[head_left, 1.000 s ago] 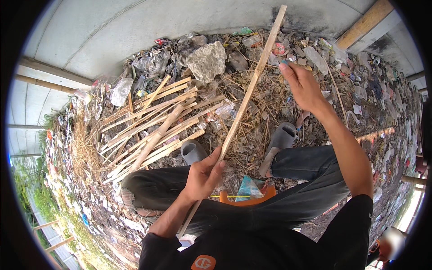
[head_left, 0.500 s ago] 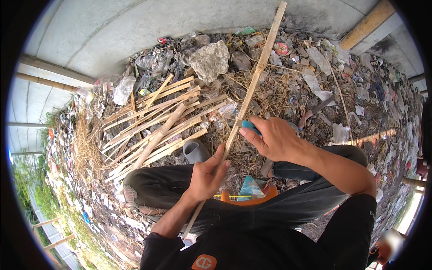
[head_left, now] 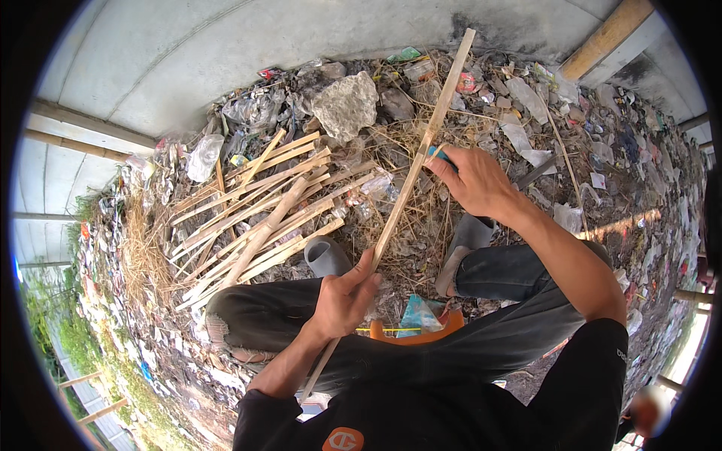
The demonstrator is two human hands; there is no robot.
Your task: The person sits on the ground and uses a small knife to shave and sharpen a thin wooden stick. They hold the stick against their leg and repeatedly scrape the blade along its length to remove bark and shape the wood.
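Note:
A long, narrow bamboo strip slants from my lap up toward the wall. My left hand is closed round its lower part, thumb along the strip, near my bent knee. Further up, my right hand grips a small blue tool pressed against the strip's right side. Only a bit of blue shows past the fingers, so its working edge is hidden. Left of the strip lies a loose pile of split bamboo strips.
A large grey rock rests before the concrete wall. Litter and dry straw cover the ground. Grey shoes are on my feet. An orange curved object and a teal wrapper lie between my legs.
My right hand has slid up along the strip with the blue tool, away from my left hand. The strip's far end sits slightly lower in view. My left hand keeps its grip.

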